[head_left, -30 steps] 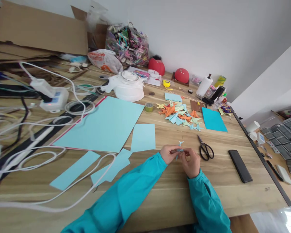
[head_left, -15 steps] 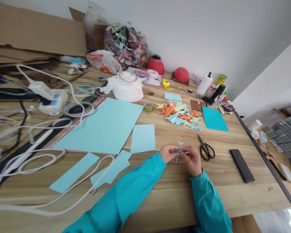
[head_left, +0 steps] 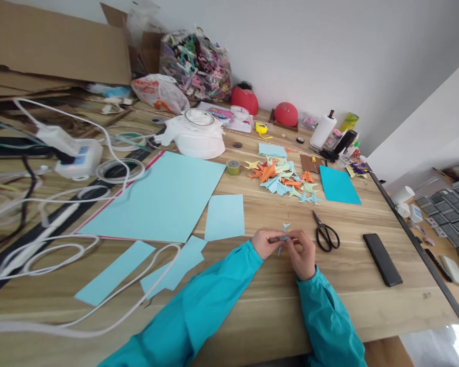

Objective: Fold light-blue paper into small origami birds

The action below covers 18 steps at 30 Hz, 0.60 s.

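Between my hands is a small light-blue folded paper plane [head_left: 284,229], its pointed tail and nose sticking out past my fingers. My left hand [head_left: 265,242] pinches it from the left. My right hand [head_left: 303,252] grips it from the right, thumb and fingertips together; the middle of the fold is hidden. Black-handled scissors [head_left: 327,235] lie just right of my right hand. Beyond my hands is a pile of folded paper planes [head_left: 279,178] in orange, blue, yellow and green. A light-blue paper square [head_left: 225,217] lies to the left.
A large light-blue sheet [head_left: 156,199], paper strips [head_left: 115,272] and looping white cables [head_left: 61,272] cover the left side. A black phone [head_left: 382,259] lies at right. Farther back are a teal sheet [head_left: 339,185], a roll of tape [head_left: 233,167] and a yellow tape measure [head_left: 261,128].
My right hand's fingers have shifted slightly on the folded paper, and its wrist has moved a little left. The camera view has turned slightly. Both hands keep hold.
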Tool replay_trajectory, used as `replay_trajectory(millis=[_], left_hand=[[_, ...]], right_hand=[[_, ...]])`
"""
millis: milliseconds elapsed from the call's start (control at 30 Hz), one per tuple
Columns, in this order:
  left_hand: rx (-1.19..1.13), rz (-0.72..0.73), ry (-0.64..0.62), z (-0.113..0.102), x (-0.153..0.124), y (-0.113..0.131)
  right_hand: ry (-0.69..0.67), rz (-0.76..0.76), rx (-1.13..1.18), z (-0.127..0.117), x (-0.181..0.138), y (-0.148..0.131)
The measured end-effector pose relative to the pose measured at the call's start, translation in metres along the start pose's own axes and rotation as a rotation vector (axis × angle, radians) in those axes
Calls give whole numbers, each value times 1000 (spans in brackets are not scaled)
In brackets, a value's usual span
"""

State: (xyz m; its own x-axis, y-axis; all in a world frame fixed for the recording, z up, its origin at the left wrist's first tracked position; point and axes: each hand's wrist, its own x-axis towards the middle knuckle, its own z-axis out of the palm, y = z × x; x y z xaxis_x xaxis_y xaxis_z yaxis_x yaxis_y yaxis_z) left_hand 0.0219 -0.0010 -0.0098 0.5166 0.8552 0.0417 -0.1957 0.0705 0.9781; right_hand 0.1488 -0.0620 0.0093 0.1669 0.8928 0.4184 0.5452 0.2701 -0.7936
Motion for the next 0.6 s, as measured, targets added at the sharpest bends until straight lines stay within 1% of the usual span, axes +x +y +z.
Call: replay_trajectory(millis=[133, 233, 400, 600], left_hand=[[70, 26, 19, -1, 0, -3], [89, 34, 33, -1, 0, -5], [97, 81, 41, -2, 1, -6], [88, 68, 29, -1, 1, -11]], right_hand=[[37, -51, -73, 0, 0, 2], [68, -71, -86, -1, 1, 1], [25, -72, -43, -3, 2, -3], [13, -58, -49, -1, 1, 1]])
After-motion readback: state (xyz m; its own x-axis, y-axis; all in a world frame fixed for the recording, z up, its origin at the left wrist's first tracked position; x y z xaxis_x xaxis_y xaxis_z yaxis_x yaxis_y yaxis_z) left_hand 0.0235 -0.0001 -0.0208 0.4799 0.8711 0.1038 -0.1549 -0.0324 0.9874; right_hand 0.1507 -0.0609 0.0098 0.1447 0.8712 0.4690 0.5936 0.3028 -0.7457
